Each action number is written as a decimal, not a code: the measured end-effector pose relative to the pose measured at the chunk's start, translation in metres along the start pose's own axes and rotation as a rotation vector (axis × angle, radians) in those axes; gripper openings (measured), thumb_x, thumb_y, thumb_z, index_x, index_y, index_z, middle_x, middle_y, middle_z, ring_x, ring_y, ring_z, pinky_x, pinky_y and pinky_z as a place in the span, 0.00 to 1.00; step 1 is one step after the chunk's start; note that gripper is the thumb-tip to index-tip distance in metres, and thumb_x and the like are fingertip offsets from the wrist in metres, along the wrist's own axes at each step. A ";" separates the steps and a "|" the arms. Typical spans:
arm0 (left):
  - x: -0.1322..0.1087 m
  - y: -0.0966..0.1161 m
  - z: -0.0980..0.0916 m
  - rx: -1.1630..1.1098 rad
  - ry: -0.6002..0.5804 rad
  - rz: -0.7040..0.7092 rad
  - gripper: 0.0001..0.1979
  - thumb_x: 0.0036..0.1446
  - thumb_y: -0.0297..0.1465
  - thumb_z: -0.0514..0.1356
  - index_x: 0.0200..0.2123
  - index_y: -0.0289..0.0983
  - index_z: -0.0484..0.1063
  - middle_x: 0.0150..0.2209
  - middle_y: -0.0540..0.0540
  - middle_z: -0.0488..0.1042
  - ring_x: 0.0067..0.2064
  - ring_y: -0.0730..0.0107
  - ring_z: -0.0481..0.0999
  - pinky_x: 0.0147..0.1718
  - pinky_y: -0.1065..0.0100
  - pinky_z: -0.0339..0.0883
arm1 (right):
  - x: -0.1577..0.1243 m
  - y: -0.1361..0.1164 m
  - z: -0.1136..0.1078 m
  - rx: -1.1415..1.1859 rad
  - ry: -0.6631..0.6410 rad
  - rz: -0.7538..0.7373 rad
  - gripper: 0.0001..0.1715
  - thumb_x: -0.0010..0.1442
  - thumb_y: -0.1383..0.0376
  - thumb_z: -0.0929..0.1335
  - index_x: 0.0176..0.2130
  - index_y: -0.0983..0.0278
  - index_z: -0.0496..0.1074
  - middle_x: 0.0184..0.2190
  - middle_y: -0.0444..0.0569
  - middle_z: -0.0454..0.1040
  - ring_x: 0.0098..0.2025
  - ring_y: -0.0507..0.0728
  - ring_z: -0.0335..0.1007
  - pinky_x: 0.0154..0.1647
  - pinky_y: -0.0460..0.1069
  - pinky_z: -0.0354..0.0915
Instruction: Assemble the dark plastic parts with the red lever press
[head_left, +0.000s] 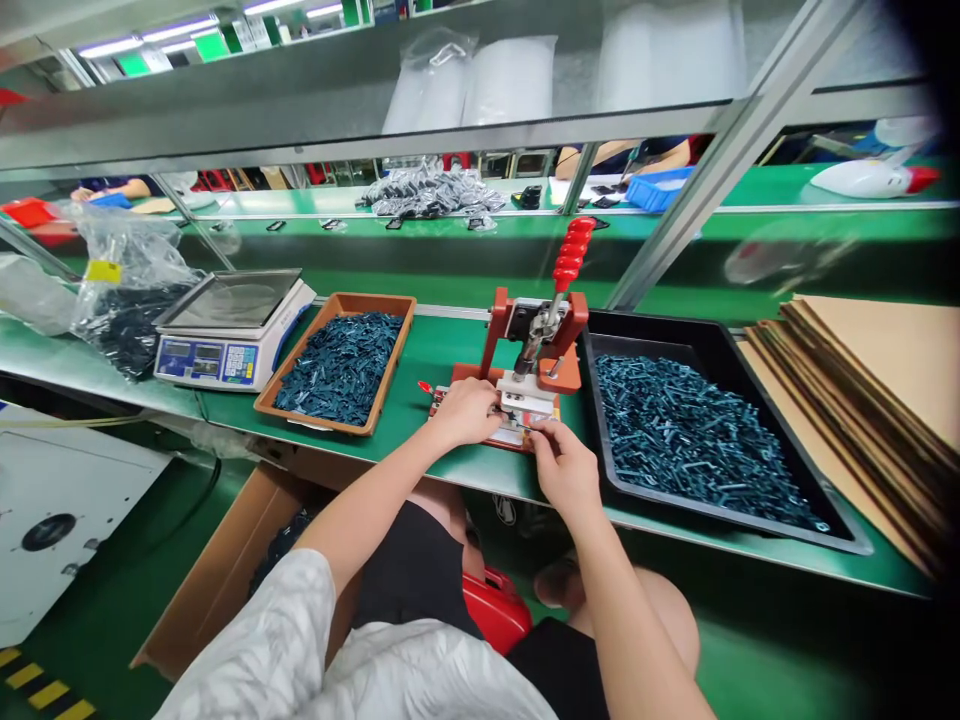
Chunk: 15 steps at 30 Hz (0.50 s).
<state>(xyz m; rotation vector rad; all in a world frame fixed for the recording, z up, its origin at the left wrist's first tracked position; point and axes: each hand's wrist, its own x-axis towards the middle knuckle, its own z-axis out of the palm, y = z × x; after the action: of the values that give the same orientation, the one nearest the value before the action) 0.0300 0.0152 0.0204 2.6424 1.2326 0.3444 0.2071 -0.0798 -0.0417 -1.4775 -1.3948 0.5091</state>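
This place is understood to be a factory workshop with assembly lines. A long green belt bench (450, 350) is seen, and a second such line (825, 187) is placed behind it, where the arms of other workers (622, 157) can be noticed. A red hand press (536, 335), a digital weighing scale (232, 330) and a black tray (645, 330) of many identical small blue parts (690, 440) are set on the bench. Yellow and black warning tape (30, 685) is marked on the floor.

A toggle press (536, 345) stands between a tray (337, 300) and a bin (645, 325).
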 end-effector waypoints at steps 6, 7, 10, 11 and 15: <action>0.000 -0.009 -0.004 -0.058 -0.078 0.074 0.14 0.53 0.33 0.69 0.44 0.39 0.79 0.48 0.44 0.77 0.51 0.51 0.73 0.52 0.56 0.68 | 0.030 0.003 0.008 -0.054 -0.050 -0.052 0.19 0.61 0.53 0.65 0.41 0.63 0.76 0.39 0.55 0.76 0.41 0.64 0.74 0.46 0.58 0.71; 0.001 -0.009 -0.003 -0.064 -0.079 0.067 0.14 0.53 0.33 0.69 0.44 0.39 0.79 0.48 0.44 0.77 0.51 0.51 0.73 0.52 0.56 0.68 | 0.033 0.003 0.011 -0.068 -0.043 -0.097 0.19 0.61 0.54 0.65 0.41 0.64 0.77 0.42 0.56 0.75 0.44 0.64 0.73 0.49 0.59 0.70; 0.002 -0.009 -0.002 -0.083 -0.074 0.058 0.14 0.54 0.34 0.70 0.44 0.39 0.79 0.48 0.44 0.76 0.52 0.51 0.72 0.54 0.56 0.66 | 0.040 0.003 0.019 -0.047 -0.045 -0.147 0.19 0.61 0.57 0.65 0.45 0.64 0.77 0.46 0.56 0.75 0.49 0.65 0.72 0.54 0.61 0.68; 0.002 -0.009 -0.001 -0.088 -0.074 0.056 0.14 0.54 0.34 0.70 0.44 0.39 0.79 0.49 0.44 0.76 0.52 0.51 0.72 0.54 0.56 0.66 | 0.041 0.004 0.021 -0.037 -0.049 -0.148 0.18 0.62 0.57 0.65 0.45 0.63 0.78 0.46 0.56 0.76 0.49 0.65 0.71 0.54 0.61 0.68; 0.000 -0.010 0.000 -0.113 -0.069 0.058 0.14 0.54 0.34 0.70 0.44 0.39 0.79 0.49 0.45 0.76 0.52 0.51 0.72 0.55 0.55 0.65 | 0.040 0.006 0.026 -0.039 -0.055 -0.139 0.17 0.62 0.56 0.65 0.43 0.63 0.78 0.44 0.55 0.78 0.48 0.66 0.72 0.53 0.61 0.67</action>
<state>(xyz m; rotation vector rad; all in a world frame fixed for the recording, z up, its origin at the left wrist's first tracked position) 0.0230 0.0213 0.0181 2.5753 1.0844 0.3197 0.1976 -0.0329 -0.0449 -1.3945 -1.5459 0.4396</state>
